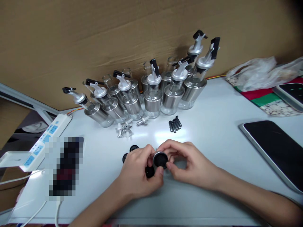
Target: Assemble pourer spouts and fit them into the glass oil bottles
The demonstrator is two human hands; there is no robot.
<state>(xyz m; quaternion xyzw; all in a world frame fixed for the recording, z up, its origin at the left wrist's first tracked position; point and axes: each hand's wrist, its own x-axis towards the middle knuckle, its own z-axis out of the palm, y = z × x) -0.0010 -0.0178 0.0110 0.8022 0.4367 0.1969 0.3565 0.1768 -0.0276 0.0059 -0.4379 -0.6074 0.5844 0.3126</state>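
Both hands pinch a bottle pourer [160, 160], its silver rim and black stopper underside facing up toward me. My left hand [139, 171] holds it from the left, thumb at its lower edge. From the right, the fingers and thumb of my right hand [188, 164] grip the same part. Several round black stoppers lie by my left hand, one stopper [133, 147] behind it and another stopper [149, 171] under its fingers. Farther back are loose silver spouts [120, 130] and a row of small black levers [174, 125].
Glass bottles with steel bands stand along the cardboard wall, the front bottle [153, 102] and others fitted with pourers. A power strip [46, 142] and a pixelated phone-like item [66, 167] lie left. A dark-topped device [274, 151] and plastic bag [258, 74] are right.
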